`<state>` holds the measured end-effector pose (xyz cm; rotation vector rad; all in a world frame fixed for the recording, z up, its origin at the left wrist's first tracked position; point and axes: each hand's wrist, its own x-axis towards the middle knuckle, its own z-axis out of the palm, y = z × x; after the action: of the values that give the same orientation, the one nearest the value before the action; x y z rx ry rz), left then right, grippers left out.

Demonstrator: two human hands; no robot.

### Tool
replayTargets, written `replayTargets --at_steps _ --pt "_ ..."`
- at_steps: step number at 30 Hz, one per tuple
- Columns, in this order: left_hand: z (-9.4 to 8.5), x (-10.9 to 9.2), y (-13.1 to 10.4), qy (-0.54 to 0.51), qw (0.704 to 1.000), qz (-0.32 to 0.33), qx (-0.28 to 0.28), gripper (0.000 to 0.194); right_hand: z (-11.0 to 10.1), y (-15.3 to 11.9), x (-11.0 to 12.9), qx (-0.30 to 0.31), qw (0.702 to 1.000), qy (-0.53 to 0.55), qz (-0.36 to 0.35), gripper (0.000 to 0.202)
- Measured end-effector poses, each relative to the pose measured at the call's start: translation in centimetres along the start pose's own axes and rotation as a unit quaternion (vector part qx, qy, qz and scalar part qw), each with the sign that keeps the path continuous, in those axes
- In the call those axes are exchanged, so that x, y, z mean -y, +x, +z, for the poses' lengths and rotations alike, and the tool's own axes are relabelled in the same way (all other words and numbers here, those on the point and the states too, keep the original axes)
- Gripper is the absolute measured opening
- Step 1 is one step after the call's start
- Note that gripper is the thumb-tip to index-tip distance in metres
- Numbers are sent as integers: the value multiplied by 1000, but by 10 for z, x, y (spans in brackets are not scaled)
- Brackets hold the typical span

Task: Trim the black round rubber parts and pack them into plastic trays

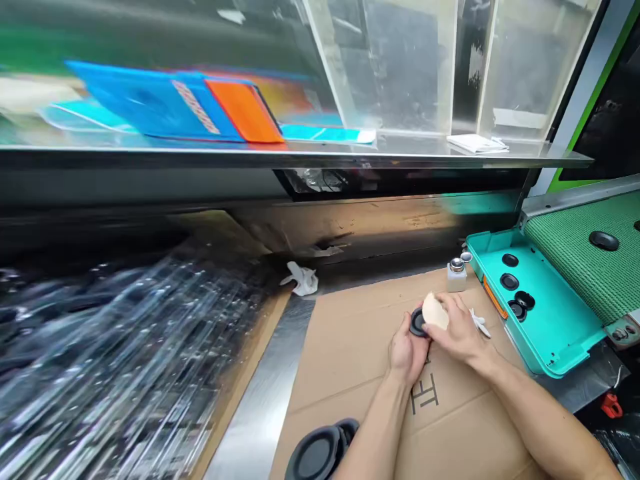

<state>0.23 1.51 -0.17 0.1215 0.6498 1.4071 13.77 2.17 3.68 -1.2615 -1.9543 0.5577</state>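
Note:
My left hand (pixel 407 353) is closed around a small round black part (pixel 418 323) with a raised rim, held above the cardboard sheet. In my right hand (pixel 461 333) is a cream-coloured round pad (pixel 434 312), pinched between thumb and fingers. The pad overlaps the right side of the black part, so I cannot tell how firmly they touch. Just beyond the hands stands a white bottle (pixel 456 277) with a metal top. A crumpled white scrap (pixel 480 323) lies close to my right hand.
A turquoise tray (pixel 560 333) with several black round parts sits at right, beside a green conveyor belt (pixel 575 233). Larger black discs (pixel 314 455) lie at the front on the cardboard (pixel 345 347). Clear plastic packaging (pixel 125 360) fills the left. A metal shelf (pixel 320 159) crosses above.

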Motion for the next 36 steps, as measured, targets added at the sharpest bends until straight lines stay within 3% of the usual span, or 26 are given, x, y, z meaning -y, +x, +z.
replayTargets --at_steps 2,4,9,13,17,20,23,28,31,36 --pt "-1 0 2 3 1000 14 -15 34 -4 -2 4 84 996 -7 30 54" --pt "-2 -1 4 4 1000 19 -24 32 -3 -4 4 128 990 3 51 49" --pt "-4 1 4 27 999 24 14 33 6 1 -4 96 991 49 79 23" --pt "-6 3 7 29 1000 -2 -1 35 1 3 -9 151 986 18 64 22" --pt "-7 4 11 13 1000 11 -3 36 4 2 -8 69 994 -72 49 29" --pt "-6 3 11 8 1000 6 -3 37 20 3 -4 65 985 -156 36 32" --pt "-6 2 9 -2 1000 13 -8 39 32 5 -2 46 971 -220 84 33" --pt "-6 5 6 -3 1000 -30 4 42 37 2 0 45 967 -241 72 37" --pt "-6 7 5 4 1000 -3 -3 41 36 -1 2 32 956 -262 125 38" --pt "-10 9 6 15 1000 -7 13 37 33 -2 5 52 963 -245 96 38"
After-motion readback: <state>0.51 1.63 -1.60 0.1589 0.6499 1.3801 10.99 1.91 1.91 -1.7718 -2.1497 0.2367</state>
